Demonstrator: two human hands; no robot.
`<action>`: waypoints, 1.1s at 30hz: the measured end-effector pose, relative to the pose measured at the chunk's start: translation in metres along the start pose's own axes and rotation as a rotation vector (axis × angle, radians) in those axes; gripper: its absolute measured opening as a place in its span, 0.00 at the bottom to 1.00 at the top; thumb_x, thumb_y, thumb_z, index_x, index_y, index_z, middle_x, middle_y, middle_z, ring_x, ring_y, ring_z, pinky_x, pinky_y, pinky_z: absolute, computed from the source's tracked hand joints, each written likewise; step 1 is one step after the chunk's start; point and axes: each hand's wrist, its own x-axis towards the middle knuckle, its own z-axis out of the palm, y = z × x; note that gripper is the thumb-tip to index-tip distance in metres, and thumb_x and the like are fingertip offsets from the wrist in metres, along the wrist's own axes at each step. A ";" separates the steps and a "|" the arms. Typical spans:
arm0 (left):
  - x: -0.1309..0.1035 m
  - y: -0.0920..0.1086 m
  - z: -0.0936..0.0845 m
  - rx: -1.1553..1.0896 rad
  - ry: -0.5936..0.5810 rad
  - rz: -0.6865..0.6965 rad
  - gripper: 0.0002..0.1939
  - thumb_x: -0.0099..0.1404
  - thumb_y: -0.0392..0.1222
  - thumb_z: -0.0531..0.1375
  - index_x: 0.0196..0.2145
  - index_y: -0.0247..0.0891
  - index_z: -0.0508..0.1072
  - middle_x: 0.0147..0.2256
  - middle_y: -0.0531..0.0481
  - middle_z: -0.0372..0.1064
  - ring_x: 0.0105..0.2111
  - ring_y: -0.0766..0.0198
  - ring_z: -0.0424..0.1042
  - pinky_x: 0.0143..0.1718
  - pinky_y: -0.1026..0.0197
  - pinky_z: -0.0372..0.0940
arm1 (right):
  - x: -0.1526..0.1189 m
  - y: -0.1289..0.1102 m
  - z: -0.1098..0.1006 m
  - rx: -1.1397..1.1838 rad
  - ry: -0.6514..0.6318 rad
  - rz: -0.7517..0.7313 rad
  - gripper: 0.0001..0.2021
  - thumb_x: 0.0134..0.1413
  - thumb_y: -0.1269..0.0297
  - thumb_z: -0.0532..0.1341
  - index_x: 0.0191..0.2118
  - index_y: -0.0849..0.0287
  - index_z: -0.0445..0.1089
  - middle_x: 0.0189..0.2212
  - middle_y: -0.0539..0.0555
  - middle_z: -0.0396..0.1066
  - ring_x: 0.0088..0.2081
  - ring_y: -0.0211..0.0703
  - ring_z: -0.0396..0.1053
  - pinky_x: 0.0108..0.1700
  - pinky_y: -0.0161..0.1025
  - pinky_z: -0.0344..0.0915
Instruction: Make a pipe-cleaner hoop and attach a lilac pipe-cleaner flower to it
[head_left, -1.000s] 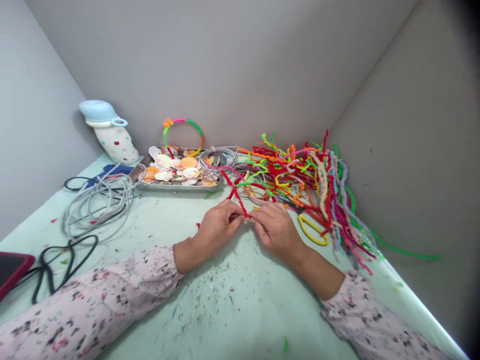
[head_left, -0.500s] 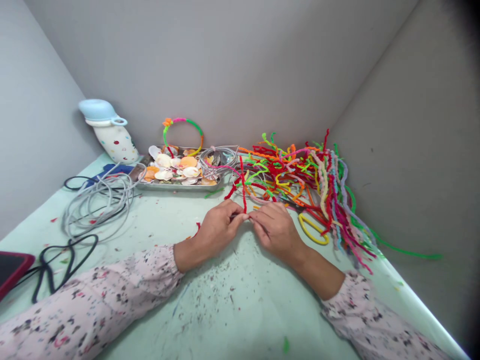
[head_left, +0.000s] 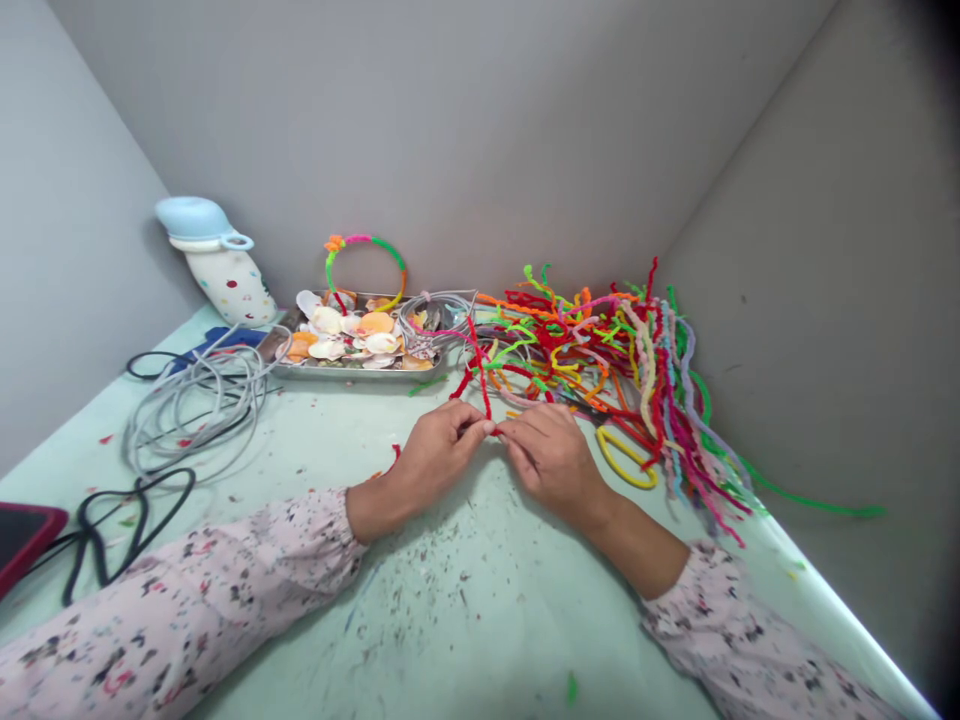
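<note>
my left hand (head_left: 431, 455) pinches a red pipe cleaner (head_left: 481, 368) between thumb and forefinger, and the fingertips of my right hand (head_left: 555, 460) are pressed together on the same red strand, just beside. one length of it stands up from my grip, tilted slightly left, above the table (head_left: 510, 600). near my right knuckles lie a yellow loop (head_left: 611, 462) and a tangled heap of pipe cleaners (head_left: 592, 335); beyond my left, a metal tray (head_left: 360, 375) holds seashells (head_left: 375, 325).
</note>
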 end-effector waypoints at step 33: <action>-0.001 -0.001 0.003 -0.190 -0.022 -0.142 0.14 0.63 0.48 0.53 0.24 0.37 0.64 0.21 0.56 0.58 0.24 0.68 0.56 0.26 0.65 0.52 | 0.001 -0.002 -0.001 -0.123 0.006 -0.053 0.09 0.58 0.72 0.54 0.39 0.59 0.71 0.29 0.54 0.70 0.36 0.44 0.65 0.47 0.45 0.58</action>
